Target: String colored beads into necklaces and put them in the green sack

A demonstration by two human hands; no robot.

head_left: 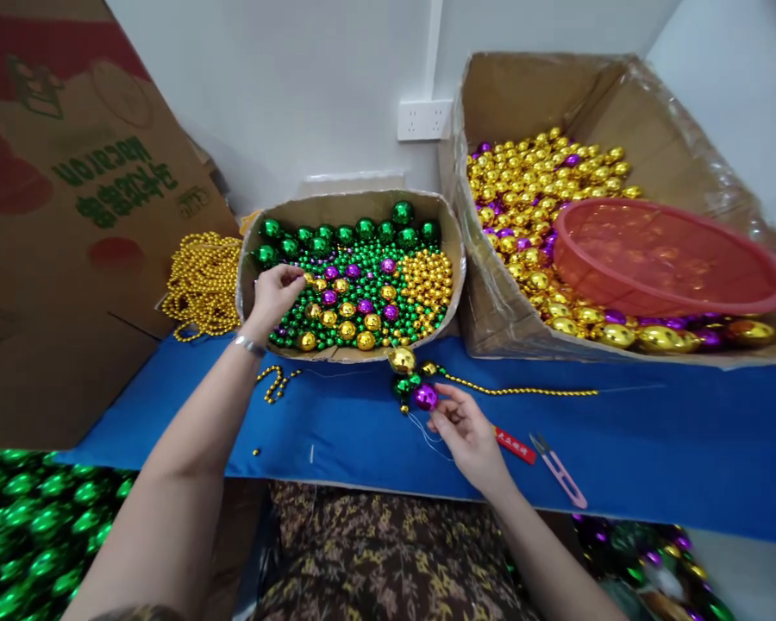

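My left hand (277, 297) reaches over a shallow cardboard box (349, 352) of loose beads, its fingertips pinched together beside a gold bead (309, 279). Whether that bead is between the fingers I cannot make out. Close to the box's front edge, my right hand (469, 435) grips a shiny purple bead (425, 397) with thumb and fingers. This bead sits in a cluster with a large gold bead (402, 360) and a green bead (402, 385). Thin clear thread (427, 431) loops below the cluster. A string of small gold beads (517, 391) runs right from it along the blue cloth.
Pink thread snips (560, 472) lie right of my right hand, near a red strip (515, 445). A large carton (491, 319) of gold and purple beads holds a red basin (672, 259). Gold bead strings (203, 280) are heaped left; a tall carton (58, 285) stands beside them.
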